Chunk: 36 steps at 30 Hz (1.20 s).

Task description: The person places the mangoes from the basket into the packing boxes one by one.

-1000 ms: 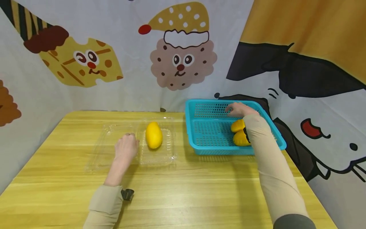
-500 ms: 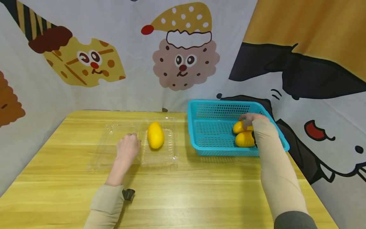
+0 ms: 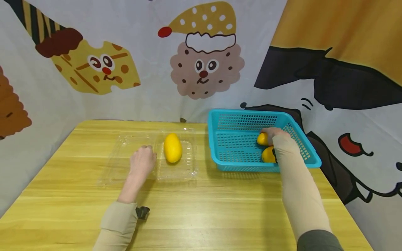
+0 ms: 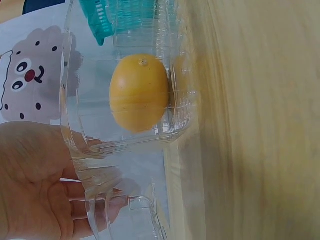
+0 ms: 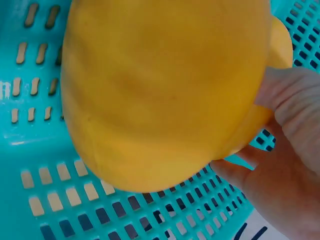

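Observation:
A clear plastic clamshell box (image 3: 190, 167) lies spread on the table, with one yellow mango (image 3: 172, 148) in its right half. My left hand (image 3: 142, 161) is at the middle fold, its curled fingers (image 4: 77, 207) holding the plastic edge. To the right, two more mangoes lie in a blue basket. My right hand (image 3: 274, 132) reaches in and grips the far mango (image 3: 262, 139), thumb and fingers around it. The near mango (image 3: 267, 154) lies beside it, partly hidden by the forearm; this nearer fruit (image 5: 165, 95) fills much of the right wrist view.
The blue perforated basket (image 3: 232, 166) stands at the table's back right, its walls around the right hand. A wooden table (image 3: 201, 216) extends in front. Behind it hangs a cartoon-printed cloth (image 3: 150, 104).
My right hand has come down from above the back of the basket onto the far mango and now grips it. My left hand stays at the box's fold.

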Tool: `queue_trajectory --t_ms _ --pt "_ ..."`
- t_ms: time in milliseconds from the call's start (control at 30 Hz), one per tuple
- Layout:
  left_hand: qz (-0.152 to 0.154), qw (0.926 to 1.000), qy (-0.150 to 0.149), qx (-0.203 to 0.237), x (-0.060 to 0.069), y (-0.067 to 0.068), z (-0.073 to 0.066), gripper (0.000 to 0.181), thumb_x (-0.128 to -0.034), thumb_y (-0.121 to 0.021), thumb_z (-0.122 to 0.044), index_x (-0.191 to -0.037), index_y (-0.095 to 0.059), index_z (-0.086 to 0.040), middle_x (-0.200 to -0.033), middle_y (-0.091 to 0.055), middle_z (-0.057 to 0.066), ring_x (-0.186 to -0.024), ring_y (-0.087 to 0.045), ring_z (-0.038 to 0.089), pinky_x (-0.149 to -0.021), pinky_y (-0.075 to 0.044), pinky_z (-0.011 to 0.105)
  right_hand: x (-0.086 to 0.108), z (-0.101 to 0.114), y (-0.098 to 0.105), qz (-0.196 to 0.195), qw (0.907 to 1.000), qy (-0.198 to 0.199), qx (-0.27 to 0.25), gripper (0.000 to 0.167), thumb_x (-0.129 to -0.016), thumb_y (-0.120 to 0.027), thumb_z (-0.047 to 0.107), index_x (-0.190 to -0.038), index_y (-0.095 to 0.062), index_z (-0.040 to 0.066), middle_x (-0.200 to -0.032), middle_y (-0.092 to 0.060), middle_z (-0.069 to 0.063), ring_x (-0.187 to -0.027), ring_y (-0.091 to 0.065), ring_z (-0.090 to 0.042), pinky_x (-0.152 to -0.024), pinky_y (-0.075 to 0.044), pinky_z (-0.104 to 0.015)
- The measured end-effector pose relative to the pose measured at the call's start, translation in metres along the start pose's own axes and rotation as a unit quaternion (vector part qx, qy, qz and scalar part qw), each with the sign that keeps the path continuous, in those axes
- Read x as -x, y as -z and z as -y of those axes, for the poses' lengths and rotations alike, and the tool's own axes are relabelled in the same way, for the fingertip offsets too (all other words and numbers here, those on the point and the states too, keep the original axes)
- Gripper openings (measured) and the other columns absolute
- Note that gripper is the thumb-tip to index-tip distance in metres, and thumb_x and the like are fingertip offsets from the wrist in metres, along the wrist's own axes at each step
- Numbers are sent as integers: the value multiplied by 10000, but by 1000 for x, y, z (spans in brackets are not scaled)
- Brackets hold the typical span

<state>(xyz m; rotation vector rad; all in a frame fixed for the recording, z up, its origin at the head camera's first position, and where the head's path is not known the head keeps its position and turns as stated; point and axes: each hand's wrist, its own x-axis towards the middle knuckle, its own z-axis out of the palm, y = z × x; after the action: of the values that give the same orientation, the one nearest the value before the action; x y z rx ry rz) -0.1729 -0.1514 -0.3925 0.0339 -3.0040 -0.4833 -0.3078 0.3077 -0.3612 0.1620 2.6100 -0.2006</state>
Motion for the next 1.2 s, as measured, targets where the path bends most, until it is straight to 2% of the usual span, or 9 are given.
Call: queue_trajectory --t_ms 133,233,333,433,600,800,900,1033,1200 --pt "-48 10000 -8 -18 0 -1 0 269 -905 -618 -165 -955 -605 99 -864 -637 242 -616 -591 311 -507 -512 367 5 4 -3 -223 9992 183 269 663 -909 -508 -13 -1493 -258 176 -1409 -325 -309 -1125 -392 -461 -809 -453 -546" --pt "-46 10000 -5 -16 0 -1 0 271 -906 -616 -164 -965 -604 101 -860 -635 238 -601 -579 293 -487 -498 341 1 3 -4 -307 9982 330 390 677 -887 -557 35 -1484 -257 150 -1406 -339 -305 -1172 -369 -480 -843 -448 -592" --pt "-33 10000 -3 -7 0 -1 -1 274 -907 -614 -162 -973 -602 103 -861 -633 239 -598 -576 288 -481 -492 331 -4 -1 -4 -294 9981 430 326 721 -871 -602 94 -1490 -236 128 -1426 -315 -310 -1199 -370 -485 -863 -453 -587" --pt "-4 10000 15 11 0 -1 0 275 -910 -610 -160 -978 -599 106 -862 -630 238 -596 -568 277 -477 -482 317 -9 -3 -4 -255 9980 488 305 766 -858 -631 138 -1495 -208 102 -1420 -313 -323 -1178 -401 -466 -878 -455 -579" --pt "53 10000 29 24 0 0 0 276 -915 -603 -160 -980 -596 107 -858 -625 230 -580 -544 250 -457 -449 277 -12 -2 -4 -296 9978 531 274 814 -821 -643 157 -1498 -195 104 -1380 -366 -316 -1089 -442 -415 -825 -452 -548" --pt "43 10000 -6 4 0 0 -1 277 -912 -608 -162 -975 -595 108 -845 -623 228 -573 -537 247 -446 -436 265 -11 4 0 -351 9981 502 100 847 -818 -656 161 -1510 -170 116 -1417 -343 -296 -1133 -427 -423 -854 -432 -579" --pt "50 10000 -19 6 0 0 -1 275 -912 -607 -159 -974 -593 108 -840 -619 228 -578 -539 252 -451 -441 272 -9 8 3 -411 9968 660 169 842 -813 -672 160 -1500 -190 88 -1385 -383 -291 -1127 -433 -413 -880 -432 -576" --pt "57 10000 -28 6 1 1 -1 273 -912 -606 -158 -973 -594 108 -837 -619 228 -575 -536 250 -450 -440 273 -8 15 8 -594 9934 932 300 775 -796 -690 157 -1454 -287 81 -1279 -475 -265 -1039 -475 -370 -824 -453 -509" --pt "52 10000 -23 18 1 0 0 271 -912 -606 -160 -972 -594 105 -829 -618 221 -567 -532 246 -445 -435 269 -3 28 15 -883 9863 1320 436 698 -776 -694 167 -1387 -367 87 -1209 -512 -239 -987 -491 -344 -797 -459 -490"
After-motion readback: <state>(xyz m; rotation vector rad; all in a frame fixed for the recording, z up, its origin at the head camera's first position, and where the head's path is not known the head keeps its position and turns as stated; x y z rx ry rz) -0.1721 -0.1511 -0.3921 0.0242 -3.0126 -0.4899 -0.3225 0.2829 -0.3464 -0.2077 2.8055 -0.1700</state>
